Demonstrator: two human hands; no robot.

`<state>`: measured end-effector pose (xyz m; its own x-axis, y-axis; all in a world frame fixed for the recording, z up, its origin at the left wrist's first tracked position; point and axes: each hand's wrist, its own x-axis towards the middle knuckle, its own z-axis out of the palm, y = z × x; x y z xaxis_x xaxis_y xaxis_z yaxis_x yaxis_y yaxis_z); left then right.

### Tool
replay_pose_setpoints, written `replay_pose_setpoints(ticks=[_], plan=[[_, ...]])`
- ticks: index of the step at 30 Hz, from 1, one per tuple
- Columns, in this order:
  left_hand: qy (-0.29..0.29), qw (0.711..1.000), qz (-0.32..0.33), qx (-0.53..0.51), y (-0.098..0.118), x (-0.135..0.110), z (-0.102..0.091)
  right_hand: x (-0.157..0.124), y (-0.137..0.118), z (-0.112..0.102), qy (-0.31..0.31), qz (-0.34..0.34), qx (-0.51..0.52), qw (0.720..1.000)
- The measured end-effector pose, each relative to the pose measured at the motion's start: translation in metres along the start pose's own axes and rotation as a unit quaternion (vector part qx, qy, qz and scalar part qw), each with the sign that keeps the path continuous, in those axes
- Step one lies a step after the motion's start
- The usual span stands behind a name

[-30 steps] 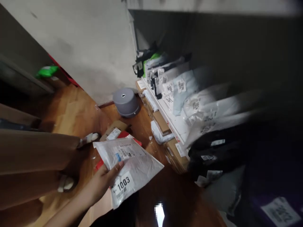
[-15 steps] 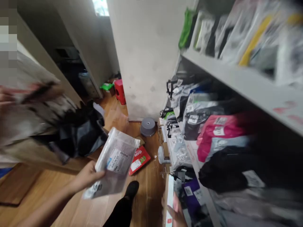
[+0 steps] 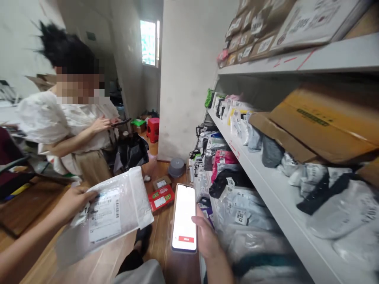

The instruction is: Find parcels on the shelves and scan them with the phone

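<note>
Apart — hands [image 3: 75, 200] on parcel [image 3: 117, 211], phone [image 3: 184, 217]

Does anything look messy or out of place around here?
Two things, perhaps. On the middle shelf at right, a big brown carton sits slanted over smaller bagged parcels, a flap sticking out. And a red box lies on the floor, not shelved like most packages.

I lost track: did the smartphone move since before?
Yes, the smartphone has shifted up and left in view, nearer the red box on the floor.
</note>
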<state>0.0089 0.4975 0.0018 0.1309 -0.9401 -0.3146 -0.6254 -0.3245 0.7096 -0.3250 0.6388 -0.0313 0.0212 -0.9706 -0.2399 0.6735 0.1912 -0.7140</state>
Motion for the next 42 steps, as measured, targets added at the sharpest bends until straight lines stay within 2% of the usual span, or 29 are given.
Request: replay_pose_setpoints(ticks=[3, 8, 13, 19, 23, 32, 38, 42], plan=[[0.038, 0.996, -0.044, -0.061, -0.013, -0.029, -0.021, -0.015, 0.013, 0.019, -0.057, 0.03, -0.024, 0.998], [0.058, 0.995, -0.013, -0.08, -0.04, -0.047, -0.053, -0.023, 0.033, 0.044, -0.133, 0.098, -0.088, 0.982], [0.058, 0.989, -0.015, -0.136, -0.065, -0.044, -0.085, -0.013, 0.061, 0.085, -0.165, 0.138, -0.125, 0.969], [0.075, 0.978, -0.03, -0.19, -0.1, -0.029, -0.13, 0.009, 0.095, 0.142, -0.226, 0.203, -0.138, 0.943], [0.072, 0.973, -0.034, -0.217, -0.123, -0.02, -0.153, 0.019, 0.116, 0.17, -0.252, 0.225, -0.15, 0.929], [0.062, 0.968, -0.022, -0.242, -0.146, -0.005, -0.181, 0.031, 0.146, 0.215, -0.254, 0.244, -0.145, 0.924], [0.042, 0.968, -0.018, -0.248, -0.152, 0.002, -0.188, 0.034, 0.148, 0.241, -0.284, 0.254, -0.163, 0.91], [0.017, 0.97, -0.014, -0.241, -0.155, 0.007, -0.193, 0.035, 0.147, 0.251, -0.292, 0.246, -0.16, 0.91]])
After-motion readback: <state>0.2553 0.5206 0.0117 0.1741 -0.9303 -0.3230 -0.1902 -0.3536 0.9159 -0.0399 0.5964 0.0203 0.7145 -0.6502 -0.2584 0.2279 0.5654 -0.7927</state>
